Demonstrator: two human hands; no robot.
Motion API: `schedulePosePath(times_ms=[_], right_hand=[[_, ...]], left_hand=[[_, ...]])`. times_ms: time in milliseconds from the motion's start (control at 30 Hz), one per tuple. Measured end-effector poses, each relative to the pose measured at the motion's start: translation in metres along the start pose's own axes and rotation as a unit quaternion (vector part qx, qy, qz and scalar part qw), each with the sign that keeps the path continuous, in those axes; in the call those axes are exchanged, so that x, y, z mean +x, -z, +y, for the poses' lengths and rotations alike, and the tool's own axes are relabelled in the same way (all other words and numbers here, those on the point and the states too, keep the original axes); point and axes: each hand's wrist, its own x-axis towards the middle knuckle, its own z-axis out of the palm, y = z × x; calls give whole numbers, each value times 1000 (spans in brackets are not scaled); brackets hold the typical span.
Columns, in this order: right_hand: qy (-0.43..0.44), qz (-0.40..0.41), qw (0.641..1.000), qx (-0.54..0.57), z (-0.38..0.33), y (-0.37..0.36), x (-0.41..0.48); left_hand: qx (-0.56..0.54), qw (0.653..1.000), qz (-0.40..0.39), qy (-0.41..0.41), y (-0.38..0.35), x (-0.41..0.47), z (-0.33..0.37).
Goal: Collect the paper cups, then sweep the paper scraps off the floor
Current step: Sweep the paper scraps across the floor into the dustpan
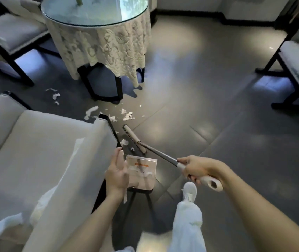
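My right hand [197,168] grips the broom [136,140] handle, its head angled toward the dustpan [142,171], which my left hand [117,171] holds by its upright handle. Paper scraps [127,114] lie beyond the brush, near the table [97,33]; no cups visible.

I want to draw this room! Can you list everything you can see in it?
round table: one, glass top, cream lace cloth, far left
chairs: two, dark frames, pale cushions, far left and far right
armchair: one, pale, near left
paper scraps: many, white, floor by table
broom: one, beige head, grey pole
dustpan: one, clear-whitish, near armchair
left hand: at dustpan
right hand: grips broom handle
leg and shoe: white
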Motion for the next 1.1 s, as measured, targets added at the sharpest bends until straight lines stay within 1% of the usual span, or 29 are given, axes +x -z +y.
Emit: schedulePosePath(times_ms=[100,167,267,367,467,600,700,800,933,1000,1100], right_hand=[[17,-29,997,-66,-12,65,44],[22,-56,996,-70,-21,103,68],[41,-89,990,-106,-37,150,100],[50,-110,980,-156,-57,181,130],[50,-126,977,-166,-75,197,159],[51,-149,973,-171,-98,204,200],[45,-168,962,-213,-102,194,222],[11,-192,956,-223,-89,189,228],[-34,-219,938,-267,-63,205,211],[-54,-227,943,-237,-53,219,198],[-73,-222,958,-167,-49,244,181]], left_hand=[[12,997,58,45,-45,19,14],[8,993,97,68,-69,30,30],[3,986,126,108,-96,49,48],[-5,979,159,128,-117,66,61],[-5,970,196,145,-132,85,70],[2,966,209,153,-135,111,75],[6,963,220,155,-136,122,78],[11,964,219,153,-137,127,77],[6,963,219,160,-135,131,79],[4,963,214,165,-135,131,80],[6,966,210,151,-136,127,81]])
